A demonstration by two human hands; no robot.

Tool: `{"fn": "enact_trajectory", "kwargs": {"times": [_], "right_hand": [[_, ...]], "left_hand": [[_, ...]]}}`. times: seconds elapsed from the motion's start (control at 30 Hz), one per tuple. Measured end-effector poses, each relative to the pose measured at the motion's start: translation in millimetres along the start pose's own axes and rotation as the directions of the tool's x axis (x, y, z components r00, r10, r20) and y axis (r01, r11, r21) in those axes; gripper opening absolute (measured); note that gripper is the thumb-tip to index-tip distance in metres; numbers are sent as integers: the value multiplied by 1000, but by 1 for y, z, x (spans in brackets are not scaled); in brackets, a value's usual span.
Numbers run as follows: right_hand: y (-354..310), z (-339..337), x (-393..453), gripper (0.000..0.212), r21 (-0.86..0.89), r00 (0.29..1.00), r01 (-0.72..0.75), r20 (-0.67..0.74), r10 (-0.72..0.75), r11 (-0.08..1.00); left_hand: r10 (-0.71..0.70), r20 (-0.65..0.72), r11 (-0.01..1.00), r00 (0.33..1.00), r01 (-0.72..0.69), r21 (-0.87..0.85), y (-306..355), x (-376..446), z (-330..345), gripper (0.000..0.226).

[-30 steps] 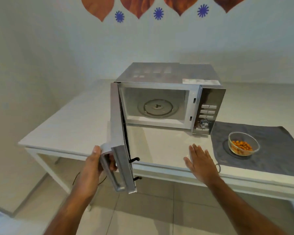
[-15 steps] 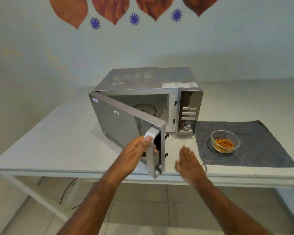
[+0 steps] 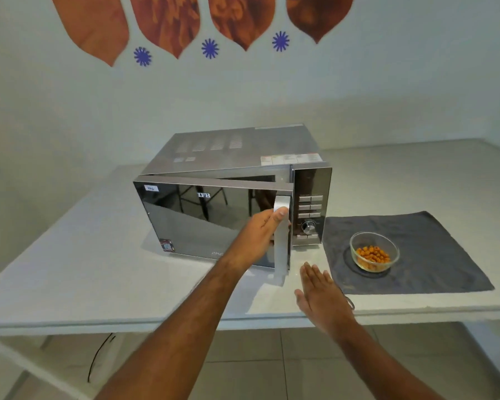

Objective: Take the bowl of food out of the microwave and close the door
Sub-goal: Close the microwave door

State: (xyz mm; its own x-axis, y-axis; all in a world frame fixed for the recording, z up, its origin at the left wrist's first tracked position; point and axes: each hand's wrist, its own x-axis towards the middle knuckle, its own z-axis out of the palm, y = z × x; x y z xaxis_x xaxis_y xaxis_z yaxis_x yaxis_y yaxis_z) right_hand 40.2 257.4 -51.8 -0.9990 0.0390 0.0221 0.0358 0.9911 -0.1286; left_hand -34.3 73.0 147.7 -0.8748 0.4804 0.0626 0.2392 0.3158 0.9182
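A silver microwave [image 3: 243,148] stands on the white table [image 3: 78,269]. Its dark mirrored door [image 3: 202,220] stands a small angle ajar, with a narrow gap along its top. My left hand [image 3: 260,235] grips the door's silver handle [image 3: 282,246] at the door's right edge. My right hand [image 3: 321,295] hovers flat and empty over the table's front edge, fingers apart. A glass bowl [image 3: 374,251] of orange food sits on a dark grey cloth [image 3: 433,249] to the right of the microwave.
The microwave's control panel [image 3: 311,209] with buttons and a dial faces me, right of the door. A black cable [image 3: 98,356] hangs under the table. A wall with leaf decorations [image 3: 168,21] stands behind. Tiled floor lies below.
My left hand has swung the door from wide open to almost shut against the microwave. My right hand stayed near the table's front edge. The view shifted.
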Motion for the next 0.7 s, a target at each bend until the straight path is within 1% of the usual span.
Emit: {"fn": "enact_trajectory", "kwargs": {"times": [0.1,0.2,0.27,0.43,0.57,0.7], "right_hand": [[0,1,0,76,-4,1000,4,-7,-4,1000],[-1,1,1,76,-8,1000,1,-4,-1,1000],[-2,0,1,76,-18,1000,0,-7,0,1000],[-2,0,1,76,-21,1000,-5,-17,5,1000],[-3,0,0,75,-26,999,-5,-43,4,1000],[-4,-1,-2,75,-27,998,-6,-55,4,1000]], "left_hand": [[-16,-20,1000,1000,16,9,3,18,5,37],[-17,-29,1000,999,18,21,8,30,10,50],[-19,-52,1000,998,20,24,12,38,12,54],[-4,-95,1000,995,6,24,13,55,17,46],[22,-158,998,987,-13,54,6,63,22,28],[54,-207,997,977,-40,73,4,68,23,28]]}}
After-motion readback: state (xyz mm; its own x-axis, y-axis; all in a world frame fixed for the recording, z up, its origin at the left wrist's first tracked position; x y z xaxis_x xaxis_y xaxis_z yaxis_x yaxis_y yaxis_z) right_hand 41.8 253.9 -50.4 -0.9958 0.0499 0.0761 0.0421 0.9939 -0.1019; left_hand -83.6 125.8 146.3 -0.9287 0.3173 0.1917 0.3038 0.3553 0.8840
